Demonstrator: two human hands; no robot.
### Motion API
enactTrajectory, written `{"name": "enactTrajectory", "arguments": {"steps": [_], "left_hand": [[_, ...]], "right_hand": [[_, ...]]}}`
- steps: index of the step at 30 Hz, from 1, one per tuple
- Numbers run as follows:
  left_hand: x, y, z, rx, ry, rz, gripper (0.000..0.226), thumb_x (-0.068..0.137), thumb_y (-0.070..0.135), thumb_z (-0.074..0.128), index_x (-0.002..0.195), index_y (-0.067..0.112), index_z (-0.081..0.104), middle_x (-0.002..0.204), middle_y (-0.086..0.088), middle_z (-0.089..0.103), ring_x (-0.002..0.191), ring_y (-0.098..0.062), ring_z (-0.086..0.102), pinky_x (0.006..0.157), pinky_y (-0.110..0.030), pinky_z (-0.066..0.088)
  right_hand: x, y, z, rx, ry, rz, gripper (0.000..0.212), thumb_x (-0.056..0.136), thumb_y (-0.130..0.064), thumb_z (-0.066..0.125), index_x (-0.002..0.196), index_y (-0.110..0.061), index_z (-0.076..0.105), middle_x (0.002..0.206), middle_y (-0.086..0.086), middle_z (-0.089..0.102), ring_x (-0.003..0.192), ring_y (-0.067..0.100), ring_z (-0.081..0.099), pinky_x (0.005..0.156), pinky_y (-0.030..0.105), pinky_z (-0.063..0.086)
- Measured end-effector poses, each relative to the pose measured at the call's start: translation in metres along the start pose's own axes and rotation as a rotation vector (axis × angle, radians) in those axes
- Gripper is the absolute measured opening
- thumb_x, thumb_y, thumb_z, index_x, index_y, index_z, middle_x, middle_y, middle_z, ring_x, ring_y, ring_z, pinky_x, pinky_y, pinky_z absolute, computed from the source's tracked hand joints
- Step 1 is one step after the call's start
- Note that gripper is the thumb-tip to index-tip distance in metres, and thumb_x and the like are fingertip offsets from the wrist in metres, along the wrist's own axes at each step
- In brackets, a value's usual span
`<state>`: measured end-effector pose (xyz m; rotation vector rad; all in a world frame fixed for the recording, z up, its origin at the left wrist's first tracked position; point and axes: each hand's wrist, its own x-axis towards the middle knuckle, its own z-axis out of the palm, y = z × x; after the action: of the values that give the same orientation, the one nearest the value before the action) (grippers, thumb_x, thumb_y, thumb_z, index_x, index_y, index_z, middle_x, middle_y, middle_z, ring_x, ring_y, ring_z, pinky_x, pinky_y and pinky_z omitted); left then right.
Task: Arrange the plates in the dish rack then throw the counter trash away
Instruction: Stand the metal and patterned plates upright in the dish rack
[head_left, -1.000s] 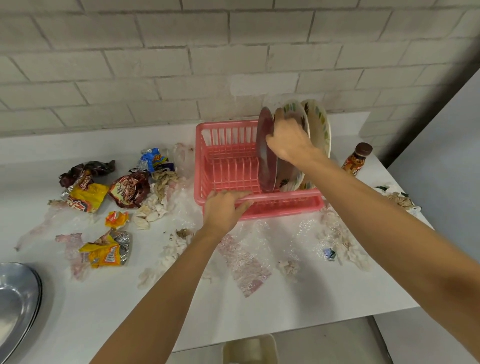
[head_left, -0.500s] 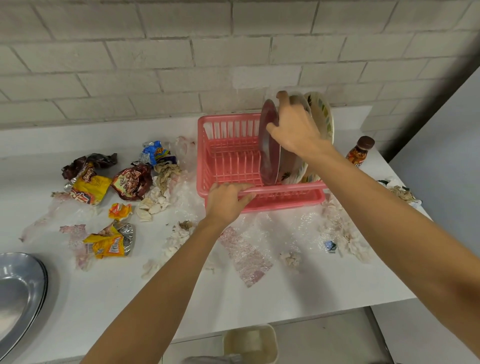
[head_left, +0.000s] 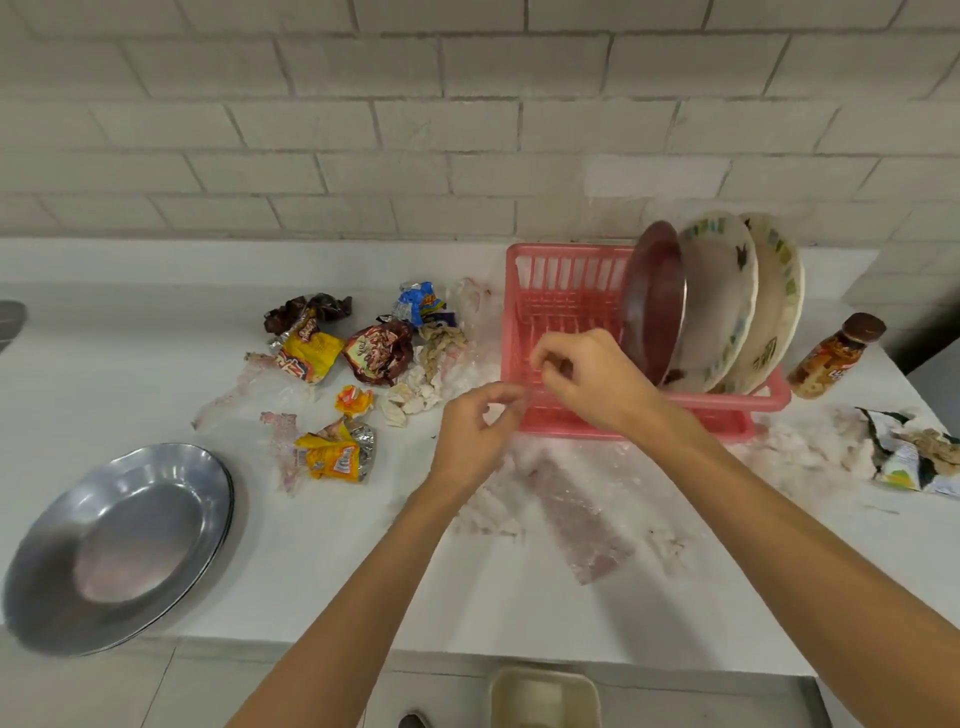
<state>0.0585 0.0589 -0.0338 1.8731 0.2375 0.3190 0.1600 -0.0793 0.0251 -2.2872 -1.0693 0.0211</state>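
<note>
Countertop scene, seen from the head camera. White counter (head_left: 311, 571) runs along a wall of pale painted brick (head_left: 363, 130); below the near edge show grey floor tiles and the rim of a cream bin (head_left: 545, 696).

Pink dish rack (head_left: 566, 312) sits at the far right of the counter. Three plates stand on edge in its right half, tilted: a dark red plate (head_left: 652, 301) leftmost, then an inner patterned plate (head_left: 719, 301) and an outer patterned plate (head_left: 779, 301). A stack of metal plates (head_left: 119, 540) lies flat at the near left, well apart from the rack.

Left hand (head_left: 475, 441) hovers just beside the rack's near-left corner. Right hand (head_left: 592, 384) is over the rack's near side, just left of the dark red plate. Both have loosely curled fingers and appear to hold nothing, though motion blur leaves the fingertips hard to read.

Trash is scattered over the counter. Left of the rack lie a yellow wrapper (head_left: 306, 353), a brown wrapper (head_left: 376, 353), a blue wrapper (head_left: 418, 304) and tissue scraps (head_left: 415, 395). Clear plastic film (head_left: 576, 509) lies on the near side of the rack, and a torn wrapper (head_left: 914, 457) at the right edge. A brown-capped bottle (head_left: 836, 356) stands just right of the rack.
</note>
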Motion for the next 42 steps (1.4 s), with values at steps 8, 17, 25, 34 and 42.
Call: {"name": "enactTrajectory", "arguments": {"steps": [8, 17, 25, 34, 42], "left_hand": [[-0.098, -0.049, -0.140, -0.003, 0.281, -0.215, 0.019, 0.089, 0.000, 0.062, 0.090, 0.014, 0.075, 0.081, 0.004, 0.074, 0.079, -0.013, 0.070, 0.077, -0.028, 0.055], [-0.180, -0.105, -0.279, 0.180, 0.602, -0.406, 0.011, 0.089, 0.021, 0.068, 0.088, 0.031, 0.071, 0.078, 0.017, 0.069, 0.073, -0.004, 0.061, 0.067, -0.020, 0.050], [-0.214, -0.172, -0.377, 0.503, 0.674, -0.556, 0.033, 0.080, 0.030, 0.076, 0.110, 0.022, 0.064, 0.107, 0.004, 0.057, 0.095, -0.019, 0.058, 0.082, -0.040, 0.053], [-0.208, -0.199, -0.407, 0.565, 0.642, -0.754, 0.066, 0.066, 0.046, 0.085, 0.114, 0.014, 0.052, 0.103, -0.001, 0.059, 0.089, -0.022, 0.057, 0.068, -0.036, 0.048], [-0.198, -0.191, -0.439, 0.684, 0.512, -0.860, 0.043, 0.069, 0.052, 0.079, 0.067, 0.015, 0.057, 0.067, -0.003, 0.063, 0.071, -0.025, 0.058, 0.057, -0.032, 0.045]], "right_hand": [[-0.013, -0.077, 0.121, 0.363, -0.273, 0.159, 0.021, 0.083, 0.003, 0.051, 0.083, -0.012, 0.066, 0.057, 0.007, 0.065, 0.045, 0.013, 0.058, 0.052, 0.026, 0.048], [0.006, -0.184, 0.240, 0.522, -0.586, 0.181, 0.020, 0.096, -0.019, 0.055, 0.082, -0.008, 0.064, 0.058, 0.014, 0.066, 0.039, 0.020, 0.052, 0.050, 0.029, 0.046], [0.037, -0.230, 0.302, 0.440, -0.646, 0.273, 0.034, 0.097, -0.030, 0.052, 0.074, -0.007, 0.063, 0.061, 0.013, 0.069, 0.044, 0.024, 0.060, 0.060, 0.034, 0.053], [0.040, -0.234, 0.318, 0.508, -0.664, 0.357, 0.021, 0.095, -0.018, 0.054, 0.079, -0.007, 0.061, 0.064, 0.014, 0.069, 0.046, 0.021, 0.058, 0.054, 0.029, 0.049], [0.042, -0.229, 0.322, 0.519, -0.669, 0.383, 0.021, 0.094, -0.016, 0.055, 0.083, 0.000, 0.063, 0.066, 0.016, 0.069, 0.047, 0.022, 0.058, 0.052, 0.026, 0.049]]}}
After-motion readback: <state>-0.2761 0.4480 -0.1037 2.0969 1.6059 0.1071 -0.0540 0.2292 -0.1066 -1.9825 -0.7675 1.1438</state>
